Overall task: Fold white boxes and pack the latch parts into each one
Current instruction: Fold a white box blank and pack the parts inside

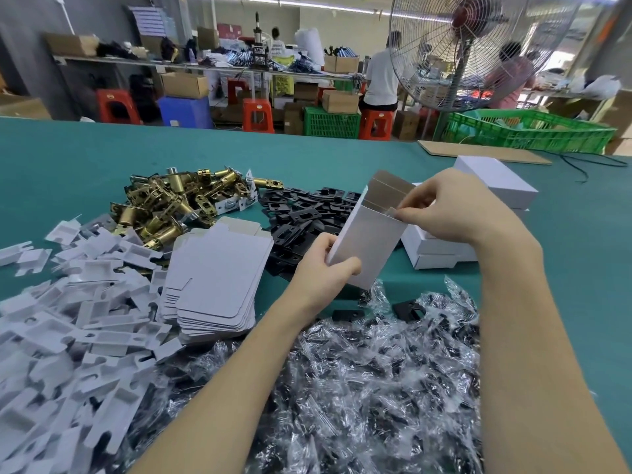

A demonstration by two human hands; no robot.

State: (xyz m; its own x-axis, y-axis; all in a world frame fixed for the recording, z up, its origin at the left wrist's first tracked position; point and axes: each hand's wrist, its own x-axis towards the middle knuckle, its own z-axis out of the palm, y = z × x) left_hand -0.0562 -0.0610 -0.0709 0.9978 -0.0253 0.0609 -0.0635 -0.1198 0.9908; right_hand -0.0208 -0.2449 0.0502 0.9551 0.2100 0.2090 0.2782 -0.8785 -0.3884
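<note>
Box-forming step, packing not begun. Left hand point(321, 265) grips the lower end of the white box point(367, 241), held up over the green table point(102, 155) w/ top flaps open. Right hand point(441, 203) pinches a side flap at the mouth. Next, prob: tuck flaps square, then reach for the brass latches point(167, 203) and black plates point(301, 213) just beyond.
</note>
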